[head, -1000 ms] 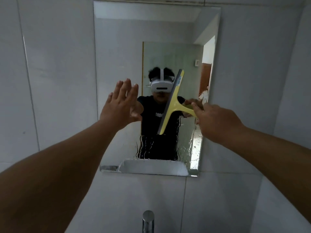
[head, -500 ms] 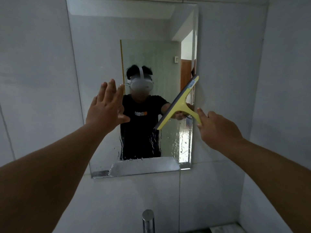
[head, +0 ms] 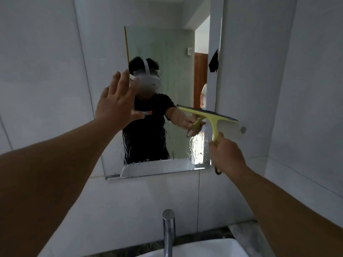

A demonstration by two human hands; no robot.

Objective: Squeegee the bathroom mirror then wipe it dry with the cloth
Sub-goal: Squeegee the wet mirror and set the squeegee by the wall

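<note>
Hands: right grips squeegee; faucet below.

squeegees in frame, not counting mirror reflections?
1. The yellow squeegee is in the right hand, blade near-horizontal across the mirror's right edge. Its reflection shows beside it. No cloth is visible; it may be out of frame.

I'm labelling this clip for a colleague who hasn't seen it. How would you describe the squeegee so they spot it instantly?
Find the frameless mirror on the grey tiled wall above the tap. At its lower right edge, the right hand grips a thin handle rising to a wide blade lying roughly level. That squeegee is the only yellow-green thing against the grey.
</note>
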